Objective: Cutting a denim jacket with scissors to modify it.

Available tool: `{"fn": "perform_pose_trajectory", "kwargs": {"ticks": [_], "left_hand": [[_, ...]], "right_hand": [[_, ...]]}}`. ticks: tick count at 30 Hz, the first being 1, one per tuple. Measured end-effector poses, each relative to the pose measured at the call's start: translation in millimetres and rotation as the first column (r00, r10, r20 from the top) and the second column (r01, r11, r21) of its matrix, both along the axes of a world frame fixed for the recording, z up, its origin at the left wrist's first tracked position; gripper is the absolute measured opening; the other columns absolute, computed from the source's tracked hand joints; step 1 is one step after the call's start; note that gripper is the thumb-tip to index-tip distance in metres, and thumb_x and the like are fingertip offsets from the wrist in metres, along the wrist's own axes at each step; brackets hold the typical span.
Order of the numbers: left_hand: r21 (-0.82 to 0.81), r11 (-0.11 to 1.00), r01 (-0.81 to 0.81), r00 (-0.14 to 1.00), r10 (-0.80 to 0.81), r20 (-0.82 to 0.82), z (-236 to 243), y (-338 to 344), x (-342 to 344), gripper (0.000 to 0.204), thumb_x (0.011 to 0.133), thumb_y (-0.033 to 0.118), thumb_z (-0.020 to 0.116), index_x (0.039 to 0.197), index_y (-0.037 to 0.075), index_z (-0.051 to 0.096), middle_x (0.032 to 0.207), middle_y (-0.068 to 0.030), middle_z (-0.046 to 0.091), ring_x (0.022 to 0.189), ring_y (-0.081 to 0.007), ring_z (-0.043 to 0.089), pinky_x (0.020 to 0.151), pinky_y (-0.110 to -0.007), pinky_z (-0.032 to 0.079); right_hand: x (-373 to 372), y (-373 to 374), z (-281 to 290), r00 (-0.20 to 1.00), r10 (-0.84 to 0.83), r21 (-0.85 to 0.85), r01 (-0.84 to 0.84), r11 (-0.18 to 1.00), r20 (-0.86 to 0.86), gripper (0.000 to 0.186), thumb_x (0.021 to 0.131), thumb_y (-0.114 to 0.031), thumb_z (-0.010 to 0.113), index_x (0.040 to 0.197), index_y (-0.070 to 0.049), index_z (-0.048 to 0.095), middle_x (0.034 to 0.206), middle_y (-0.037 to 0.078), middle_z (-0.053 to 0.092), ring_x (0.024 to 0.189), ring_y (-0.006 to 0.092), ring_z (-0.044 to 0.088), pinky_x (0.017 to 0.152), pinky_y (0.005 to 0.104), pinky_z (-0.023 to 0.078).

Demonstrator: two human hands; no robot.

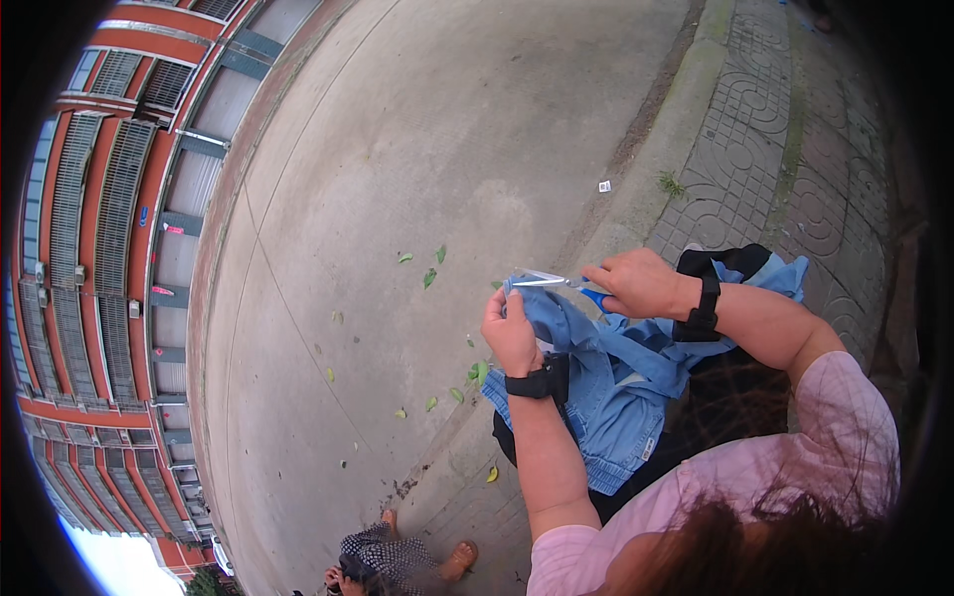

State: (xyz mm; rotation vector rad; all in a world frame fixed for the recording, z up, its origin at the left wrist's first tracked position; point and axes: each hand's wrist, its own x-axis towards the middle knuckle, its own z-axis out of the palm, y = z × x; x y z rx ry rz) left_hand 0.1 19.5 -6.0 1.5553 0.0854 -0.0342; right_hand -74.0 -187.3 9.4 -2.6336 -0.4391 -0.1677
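A light blue denim garment (606, 387) lies across my lap over black clothing. My left hand (511, 328) pinches a raised end of the denim between thumb and fingers. My right hand (641, 282) is closed round the blue handles of a pair of scissors (545, 280). Their silver blades are spread apart and point left, at the denim edge just above my left fingertips. Whether the blades touch the cloth cannot be made out. Each wrist wears a black band.
Grey concrete pavement (397, 149) scattered with green leaves (430, 278) stretches ahead. A kerb (686, 109) and patterned paving (745, 129) run along the right. Another person in patterned trousers (397, 561) sits at the lower left. A red building (109, 219) stands at the far left.
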Motion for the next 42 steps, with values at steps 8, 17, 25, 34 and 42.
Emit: {"fn": "perform_pose_trajectory", "kwargs": {"ticks": [8, 17, 25, 34, 42], "left_hand": [[0.012, 1.000, 0.002, 1.000, -0.002, 0.001, 1.7, -1.2, -1.0, 0.019, 0.088, 0.004, 0.053, 0.104, -0.006, 0.056, 0.093, -0.0087, 0.062, 0.080, -0.0126, 0.059, 0.072, -0.024, 0.048], [0.048, 0.999, 0.006, 1.000, -0.006, 0.005, 3.6, -2.2, -2.5, 0.019, 0.088, 0.006, 0.055, 0.102, -0.006, 0.058, 0.090, -0.0070, 0.062, 0.078, -0.0112, 0.058, 0.070, -0.023, 0.047], [0.033, 0.999, 0.022, 1.000, -0.022, 0.001, 5.4, -3.5, -2.9, 0.019, 0.087, 0.007, 0.056, 0.101, -0.006, 0.059, 0.090, -0.0071, 0.063, 0.078, -0.0110, 0.058, 0.069, -0.023, 0.047], [-0.013, 0.996, 0.093, 0.996, -0.093, -0.017, 4.7, -6.1, -4.0, 0.017, 0.087, 0.007, 0.057, 0.097, -0.006, 0.062, 0.082, -0.0037, 0.063, 0.071, -0.0077, 0.055, 0.064, -0.022, 0.044], [-0.048, 0.998, 0.051, 0.999, -0.051, -0.002, 0.6, -4.0, -2.4, 0.017, 0.088, 0.006, 0.056, 0.099, -0.005, 0.062, 0.083, -0.0032, 0.062, 0.072, -0.0074, 0.055, 0.063, -0.022, 0.044]], "right_hand": [[0.1, 0.7, -0.2, 1.000, -0.009, -0.017, 0.009, 1.000, -0.002, 0.041, 0.071, -0.021, 0.067, 0.108, -0.009, 0.053, 0.074, 0.012, 0.059, 0.070, 0.0316, 0.062, 0.059, 0.0420, 0.048], [-0.1, 0.9, -1.5, 1.000, -0.012, -0.020, 0.012, 1.000, 0.010, 0.040, 0.072, -0.021, 0.066, 0.107, -0.009, 0.052, 0.074, 0.011, 0.059, 0.070, 0.0309, 0.062, 0.058, 0.0419, 0.048], [-1.5, 2.2, 0.8, 0.999, -0.029, 0.001, 0.029, 1.000, -0.024, 0.042, 0.072, -0.020, 0.067, 0.109, -0.010, 0.052, 0.076, 0.011, 0.060, 0.071, 0.0308, 0.062, 0.059, 0.0421, 0.048], [1.7, 3.0, -7.2, 0.984, -0.129, 0.123, 0.144, 0.982, -0.126, 0.038, 0.073, -0.022, 0.064, 0.107, -0.008, 0.054, 0.073, 0.013, 0.062, 0.069, 0.0335, 0.062, 0.058, 0.0439, 0.048], [2.3, 0.9, -7.2, 0.996, -0.058, 0.112, 0.066, 0.992, -0.071, 0.039, 0.072, -0.023, 0.063, 0.108, -0.009, 0.055, 0.071, 0.012, 0.062, 0.065, 0.0333, 0.061, 0.056, 0.0435, 0.048]]}}
